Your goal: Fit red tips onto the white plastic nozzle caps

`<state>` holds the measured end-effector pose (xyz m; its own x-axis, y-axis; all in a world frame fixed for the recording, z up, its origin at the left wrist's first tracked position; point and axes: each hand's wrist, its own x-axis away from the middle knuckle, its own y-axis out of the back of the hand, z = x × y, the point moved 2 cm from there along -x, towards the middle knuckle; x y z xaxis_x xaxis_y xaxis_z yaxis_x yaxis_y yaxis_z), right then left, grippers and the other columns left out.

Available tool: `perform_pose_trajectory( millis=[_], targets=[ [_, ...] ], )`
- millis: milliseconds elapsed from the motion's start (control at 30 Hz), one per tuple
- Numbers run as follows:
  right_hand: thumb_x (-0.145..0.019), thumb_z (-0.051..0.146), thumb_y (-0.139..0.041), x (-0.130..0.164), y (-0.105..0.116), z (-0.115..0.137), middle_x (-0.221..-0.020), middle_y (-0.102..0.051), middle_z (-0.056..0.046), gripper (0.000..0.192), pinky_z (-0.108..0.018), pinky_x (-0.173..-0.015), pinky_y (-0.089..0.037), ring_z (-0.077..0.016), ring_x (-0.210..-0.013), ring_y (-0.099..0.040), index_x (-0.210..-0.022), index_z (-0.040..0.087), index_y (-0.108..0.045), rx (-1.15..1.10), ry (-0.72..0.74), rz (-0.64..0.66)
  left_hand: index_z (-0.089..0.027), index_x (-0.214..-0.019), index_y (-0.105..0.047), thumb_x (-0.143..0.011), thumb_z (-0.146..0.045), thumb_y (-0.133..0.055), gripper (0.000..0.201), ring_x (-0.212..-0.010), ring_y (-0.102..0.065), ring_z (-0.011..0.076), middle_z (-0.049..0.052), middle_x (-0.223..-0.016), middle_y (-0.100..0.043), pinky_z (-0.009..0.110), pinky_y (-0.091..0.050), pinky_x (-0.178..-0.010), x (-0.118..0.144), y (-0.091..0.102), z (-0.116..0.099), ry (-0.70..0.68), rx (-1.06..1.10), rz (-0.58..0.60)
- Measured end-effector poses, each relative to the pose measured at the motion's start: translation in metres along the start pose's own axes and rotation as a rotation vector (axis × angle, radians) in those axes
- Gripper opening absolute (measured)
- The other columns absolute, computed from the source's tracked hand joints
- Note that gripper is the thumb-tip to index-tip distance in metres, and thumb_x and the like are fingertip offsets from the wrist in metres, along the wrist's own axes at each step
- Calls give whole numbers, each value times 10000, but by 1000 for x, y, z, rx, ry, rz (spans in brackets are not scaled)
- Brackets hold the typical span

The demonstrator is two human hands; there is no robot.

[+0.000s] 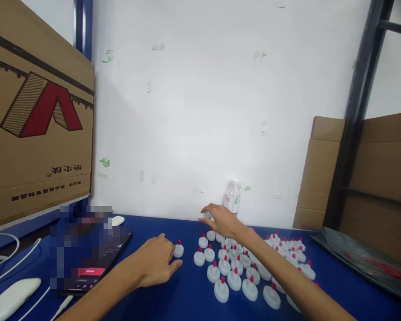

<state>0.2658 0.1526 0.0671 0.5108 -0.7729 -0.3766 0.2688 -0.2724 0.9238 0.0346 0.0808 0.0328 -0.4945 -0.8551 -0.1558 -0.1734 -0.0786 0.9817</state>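
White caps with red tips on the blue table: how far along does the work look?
Done: many white caps stand upright in rows, red tips up. In hand: the left hand touches one cap set apart; the right hand rests on a cap at the far end of the rows. Left: a looser cluster at right.

My left hand [155,263] rests on the blue table [187,298], fingertips touching a lone white cap [178,249] with a red tip. My right hand [222,220] reaches over the cluster of caps [240,272], fingers on one cap [206,216] near the water bottle [232,198].
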Motion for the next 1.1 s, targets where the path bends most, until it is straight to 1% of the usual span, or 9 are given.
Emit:
perform_pose_trajectory(
  millis=[133,267,367,467,633,767,933,1000,1100],
  targets=[
    [-1036,316,-450,3,5,9,-1211,-647,-108,276,-335,-840,-488,-231,-982,-666,-1214,196,-623,-29,48,-51,-221,-642,-529,-847,-260,-525,209,-798,-637,302,92,-737,-671,362,-443,-680,-3,-9,0,-44,1,-2],
    [-1024,228,-470,9,13,22,-1209,-641,-83,236,-338,-879,-494,-221,-1056,-641,-1235,242,-572,-79,136,-50,-219,-663,-547,-898,-264,-484,247,-761,-621,254,52,-719,-656,336,-419,-678,-9,-3,0,-35,71,-138],
    [-983,205,-562,12,23,30,-1242,-630,-88,405,-352,-933,-489,-221,-1142,-608,-1359,262,-423,-123,160,-71,-217,-735,-595,-984,-348,-409,337,-742,-615,210,23,-753,-669,314,-421,-685,-14,6,-1,20,167,-287],
    [-941,209,-641,14,33,37,-1205,-669,-50,516,-346,-910,-501,-222,-1126,-620,-1373,301,-375,-160,184,-52,-216,-851,-675,-1026,-415,-351,419,-753,-638,189,18,-825,-714,296,-446,-702,-16,11,-1,72,259,-398],
    [-899,173,-683,15,37,56,-1186,-693,-51,599,-366,-892,-500,-255,-1137,-605,-1396,299,-375,-82,271,12,-245,-1020,-740,-976,-416,-495,302,-789,-673,187,4,-976,-761,280,-485,-699,-14,11,-1,59,487,-546],
    [-917,185,-658,16,37,70,-1157,-695,-84,545,-392,-953,-473,-260,-1135,-600,-1391,252,-398,-3,351,-12,-242,-1000,-743,-964,-403,-525,274,-724,-672,183,4,-921,-759,274,-490,-639,-12,9,-5,19,528,-567],
    [-926,219,-665,17,41,68,-1153,-695,-83,551,-374,-881,-494,-275,-1113,-606,-1399,252,-384,48,305,-49,-229,-1055,-719,-979,-435,-509,304,-578,-644,160,-1,-847,-755,268,-489,-565,-8,12,-12,53,600,-583],
    [-926,217,-670,17,43,66,-1142,-700,-80,541,-368,-879,-492,-273,-1108,-612,-1390,251,-393,75,303,-45,-234,-1086,-711,-987,-439,-499,312,-603,-664,166,-2,-843,-757,266,-499,-574,-8,13,-13,48,622,-589],
    [-923,207,-675,16,43,67,-1118,-705,-87,530,-380,-898,-484,-272,-1096,-621,-1379,251,-409,129,319,-45,-247,-1063,-714,-988,-406,-503,274,-746,-710,184,8,-949,-765,258,-510,-606,-8,13,-12,-4,592,-596]
  ],
)
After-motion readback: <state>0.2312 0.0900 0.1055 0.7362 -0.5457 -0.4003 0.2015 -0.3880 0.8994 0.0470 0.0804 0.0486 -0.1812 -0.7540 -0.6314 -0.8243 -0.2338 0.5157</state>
